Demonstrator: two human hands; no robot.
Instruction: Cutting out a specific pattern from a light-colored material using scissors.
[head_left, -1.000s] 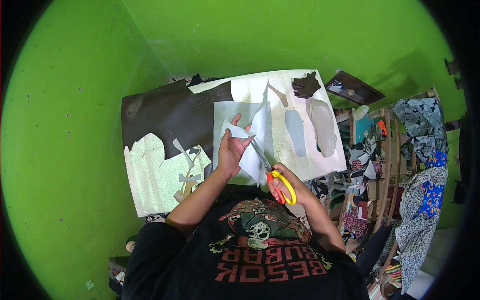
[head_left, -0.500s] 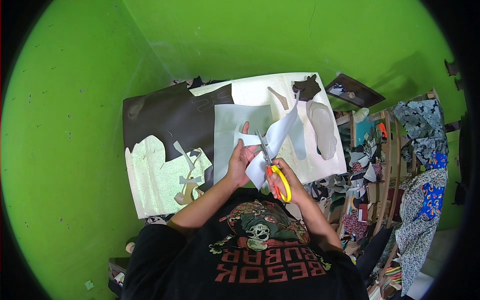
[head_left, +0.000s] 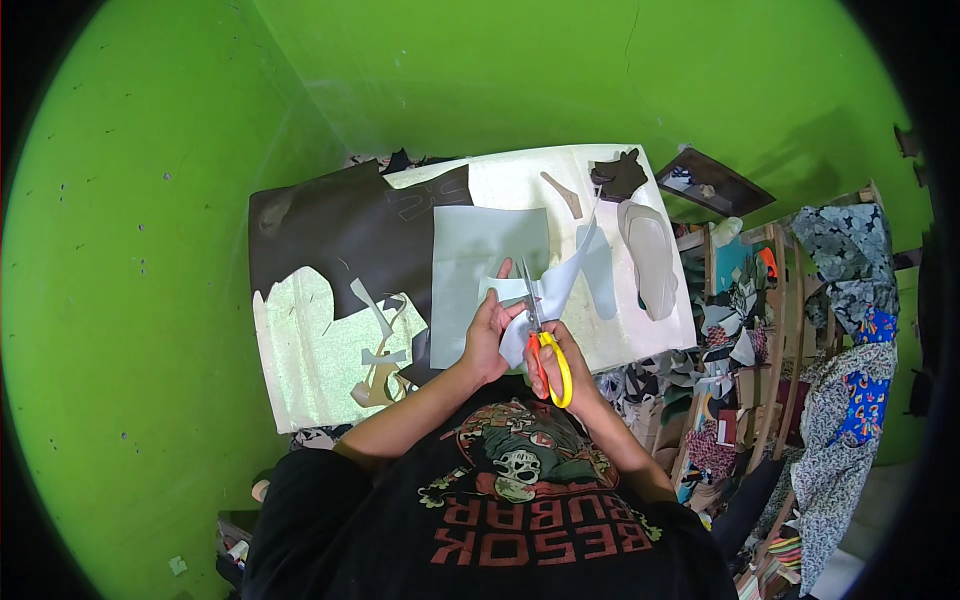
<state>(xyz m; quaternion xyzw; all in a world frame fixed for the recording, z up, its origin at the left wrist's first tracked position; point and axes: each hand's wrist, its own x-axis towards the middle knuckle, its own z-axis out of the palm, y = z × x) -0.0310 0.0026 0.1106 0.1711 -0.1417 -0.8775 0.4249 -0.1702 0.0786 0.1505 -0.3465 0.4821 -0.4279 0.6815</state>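
Observation:
My right hand [head_left: 562,368] grips scissors [head_left: 553,362] with yellow and orange-red handles, their blades pointing away from me. Between the blades passes a thin, pale white sheet [head_left: 566,282], curled up on its right side. My left hand [head_left: 487,335] pinches this sheet by its left part with the thumb on top, and some fingers stretch out behind it near the blades. Beneath the hands lies a flat grey-white sheet [head_left: 460,240]. To the right of the cut sheet is a pale grey sole-shaped piece [head_left: 597,275].
A large dark brown sheet [head_left: 335,230] covers the table's left side, near thin offcuts [head_left: 375,308]. At the right lie beige soles [head_left: 648,262], a dark brown piece [head_left: 620,176] and a small tan piece [head_left: 562,194]. Beyond the table's right edge stands a wooden rack [head_left: 765,360] crammed with scraps.
The sheet's right side has dropped and curled lower, and its near flap has folded in by the scissors. Both hands have shifted only slightly.

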